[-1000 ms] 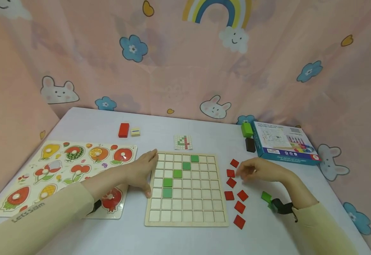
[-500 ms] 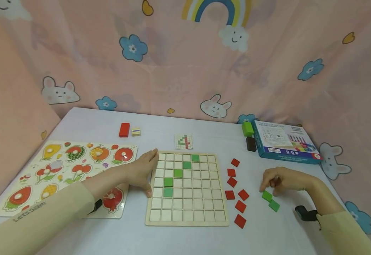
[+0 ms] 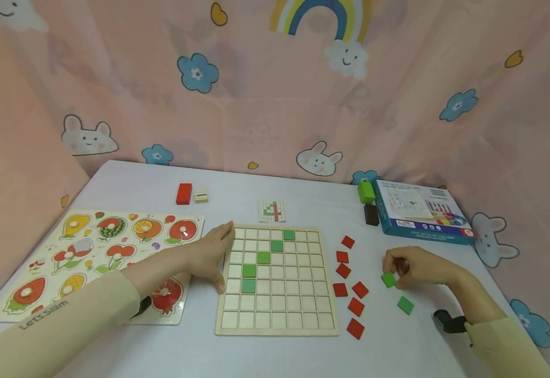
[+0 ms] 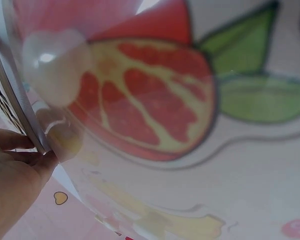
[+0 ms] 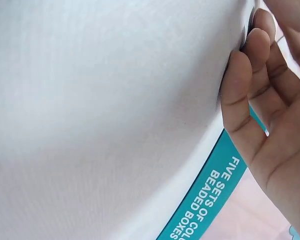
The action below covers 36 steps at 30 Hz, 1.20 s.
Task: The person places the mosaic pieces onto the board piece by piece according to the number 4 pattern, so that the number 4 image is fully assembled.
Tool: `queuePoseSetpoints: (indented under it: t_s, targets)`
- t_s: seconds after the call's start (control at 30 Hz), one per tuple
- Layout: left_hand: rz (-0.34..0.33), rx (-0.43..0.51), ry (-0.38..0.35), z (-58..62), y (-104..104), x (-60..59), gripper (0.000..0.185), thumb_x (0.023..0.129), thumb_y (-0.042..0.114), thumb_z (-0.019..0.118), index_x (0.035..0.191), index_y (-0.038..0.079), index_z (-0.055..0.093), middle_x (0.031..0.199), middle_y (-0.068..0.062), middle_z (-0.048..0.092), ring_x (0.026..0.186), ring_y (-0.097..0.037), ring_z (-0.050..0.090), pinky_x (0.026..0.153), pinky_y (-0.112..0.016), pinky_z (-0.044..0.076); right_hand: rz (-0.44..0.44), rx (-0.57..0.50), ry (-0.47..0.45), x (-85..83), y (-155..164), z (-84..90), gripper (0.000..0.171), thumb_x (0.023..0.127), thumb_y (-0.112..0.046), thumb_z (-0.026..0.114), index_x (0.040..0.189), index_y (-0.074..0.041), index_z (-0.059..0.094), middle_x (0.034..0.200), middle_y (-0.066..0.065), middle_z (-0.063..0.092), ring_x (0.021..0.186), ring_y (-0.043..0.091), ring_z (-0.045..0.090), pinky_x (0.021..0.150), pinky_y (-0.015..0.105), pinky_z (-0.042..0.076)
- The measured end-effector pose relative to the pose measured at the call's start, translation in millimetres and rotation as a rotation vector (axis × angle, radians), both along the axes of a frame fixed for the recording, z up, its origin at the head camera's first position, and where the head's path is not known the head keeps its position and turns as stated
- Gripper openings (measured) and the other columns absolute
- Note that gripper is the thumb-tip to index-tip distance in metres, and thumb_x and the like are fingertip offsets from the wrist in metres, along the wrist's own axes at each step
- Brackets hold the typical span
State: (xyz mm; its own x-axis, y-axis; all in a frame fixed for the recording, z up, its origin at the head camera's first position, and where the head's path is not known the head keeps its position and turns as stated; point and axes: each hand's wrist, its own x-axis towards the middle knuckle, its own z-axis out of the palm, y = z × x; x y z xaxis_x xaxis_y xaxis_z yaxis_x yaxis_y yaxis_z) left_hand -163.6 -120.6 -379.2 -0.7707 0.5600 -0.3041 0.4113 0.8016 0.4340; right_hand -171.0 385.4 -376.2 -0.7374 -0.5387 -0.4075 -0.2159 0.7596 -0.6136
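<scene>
Right hand (image 3: 419, 268) pinches green tile (image 3: 388, 280) just above desk (image 3: 275, 357), right of grid board (image 3: 277, 328). Tile judged light, rigid, smooth; best gripped by opposite edges. Left hand (image 3: 209, 254) flat, fingers straight, steadying board's left edge.

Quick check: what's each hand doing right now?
Left hand: open, resting flat against the left edge of the grid board.
Right hand: pinching a green tile.

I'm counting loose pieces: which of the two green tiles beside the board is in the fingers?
The green tile nearer the board, pinched by the right hand; the other green tile lies flat, untouched.
</scene>
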Motion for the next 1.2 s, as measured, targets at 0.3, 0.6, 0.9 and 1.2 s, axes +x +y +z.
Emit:
queuePoseSetpoints:
  t_s: [0.3, 0.6, 0.9, 1.2]
  targets:
    - [0.001, -0.005, -0.003, -0.4, 0, 0.5, 0.132, 0.059, 0.035, 0.093, 0.153, -0.012, 0.014, 0.164, -0.030, 0.002, 0.153, -0.048, 0.006, 0.125, -0.057, 0.018, -0.021, 0.034, 0.065, -3.6, -11, 5.3, 0.018, 0.082, -0.019, 0.076, 0.082, -0.012, 0.059, 0.083, 0.000, 0.060, 0.078, 0.010, 0.055, 0.067, 0.022, 0.046]
    - [-0.009, -0.006, 0.012, -1.9, 0, -0.9, 0.133, 0.058, 0.035, 0.094, 0.153, -0.013, 0.014, 0.164, -0.031, 0.003, 0.153, -0.048, 0.007, 0.125, -0.057, 0.017, 0.010, -0.044, 0.186, -4.9, -70, 10.6, 0.012, 0.086, -0.017, 0.073, 0.095, -0.019, 0.066, 0.088, -0.004, 0.064, 0.084, 0.011, 0.057, 0.075, 0.022, 0.053]
    - [0.002, -0.002, -0.006, 0.1, 1, 0.5, 0.133, 0.058, 0.035, 0.094, 0.153, -0.012, 0.014, 0.164, -0.030, 0.002, 0.153, -0.048, 0.006, 0.125, -0.057, 0.018, -0.048, -0.176, 0.201, -5.5, -155, 7.2, 0.017, 0.085, -0.020, 0.075, 0.102, -0.019, 0.071, 0.091, -0.001, 0.066, 0.084, 0.016, 0.057, 0.071, 0.021, 0.051]
    - [0.005, -0.002, -0.002, 0.5, 1, 0.8, 0.133, 0.058, 0.035, 0.094, 0.153, -0.011, 0.014, 0.164, -0.029, 0.003, 0.153, -0.048, 0.007, 0.125, -0.057, 0.019, 0.076, -0.213, 0.155, 7.5, -222, 7.2, 0.014, 0.090, -0.015, 0.069, 0.102, -0.019, 0.077, 0.089, -0.006, 0.071, 0.079, 0.010, 0.057, 0.068, 0.018, 0.050]
